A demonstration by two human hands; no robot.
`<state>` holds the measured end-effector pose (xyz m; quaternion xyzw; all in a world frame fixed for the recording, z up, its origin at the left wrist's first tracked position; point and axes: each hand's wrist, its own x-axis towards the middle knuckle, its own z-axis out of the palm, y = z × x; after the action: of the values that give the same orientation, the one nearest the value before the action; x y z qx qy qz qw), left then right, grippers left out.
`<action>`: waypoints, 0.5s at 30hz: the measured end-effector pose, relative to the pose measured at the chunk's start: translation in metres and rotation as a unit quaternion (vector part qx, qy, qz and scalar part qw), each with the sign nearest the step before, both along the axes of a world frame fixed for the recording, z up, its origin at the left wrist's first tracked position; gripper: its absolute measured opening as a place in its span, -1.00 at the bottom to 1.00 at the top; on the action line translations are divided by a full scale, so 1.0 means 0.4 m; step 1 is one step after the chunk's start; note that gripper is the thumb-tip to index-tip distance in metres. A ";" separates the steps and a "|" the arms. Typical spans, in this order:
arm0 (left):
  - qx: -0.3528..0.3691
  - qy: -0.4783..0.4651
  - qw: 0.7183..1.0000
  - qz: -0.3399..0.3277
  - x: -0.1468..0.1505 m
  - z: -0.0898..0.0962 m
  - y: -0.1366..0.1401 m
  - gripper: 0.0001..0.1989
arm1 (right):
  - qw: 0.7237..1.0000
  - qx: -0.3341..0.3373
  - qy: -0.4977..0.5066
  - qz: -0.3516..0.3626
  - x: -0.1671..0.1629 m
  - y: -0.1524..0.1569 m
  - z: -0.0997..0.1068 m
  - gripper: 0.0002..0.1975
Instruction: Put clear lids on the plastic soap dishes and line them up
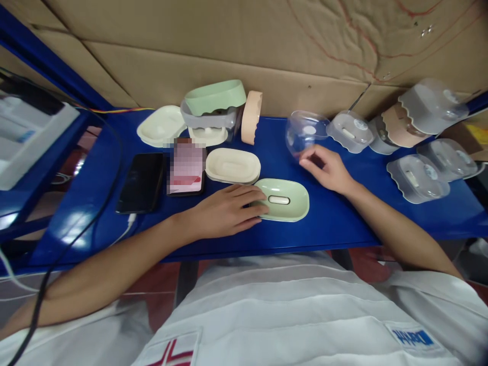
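A light green oval dish with a white pill-shaped piece in its middle lies near the table's front edge. My left hand is at its left end, fingers over the rim and the thumb low at the front side. To the right, my right hand pinches the near edge of a clear plastic cover, thumb and index finger together. This cover is tilted on the table and carries a round white label. Just behind the green dish lies a cream oval dish.
A black phone on a cable and a lit phone lie at left. Behind them are pale dishes, a green shell on a grey one, and a peach shell. Several clear-covered boxes stand right. Cardboard lines the back.
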<state>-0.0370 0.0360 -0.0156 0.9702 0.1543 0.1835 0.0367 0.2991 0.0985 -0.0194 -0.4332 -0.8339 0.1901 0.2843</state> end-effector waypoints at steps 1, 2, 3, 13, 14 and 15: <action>0.009 0.001 1.000 -0.004 0.000 0.001 0.000 -0.78 | 0.997 -0.040 0.067 -0.009 0.003 -0.001 0.005 -0.60; 0.015 0.002 1.000 -0.007 0.000 0.002 0.001 -0.79 | 0.987 -0.084 0.132 -0.020 0.007 -0.001 0.011 -0.57; 0.018 0.002 1.000 -0.008 0.000 0.003 0.001 -0.79 | 0.973 -0.127 0.190 -0.033 0.013 0.000 0.018 -0.54; 0.017 -0.002 1.000 -0.003 0.000 0.005 0.000 -0.79 | 0.947 -0.125 -0.130 -0.265 0.132 -0.003 0.090 -0.24; 0.013 -0.003 1.000 -0.004 0.001 0.006 0.000 -0.80 | 0.950 -0.037 -0.146 -0.274 0.124 -0.014 0.091 -0.29; 0.009 -0.005 1.000 -0.004 0.001 0.006 0.000 -0.80 | 0.954 0.031 -0.150 -0.257 0.112 -0.026 0.088 -0.34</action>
<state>-0.0366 0.0361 -0.0131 0.9701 0.1481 0.1898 0.0297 0.3441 0.0883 0.0160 -0.6472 -0.7330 0.0177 0.2084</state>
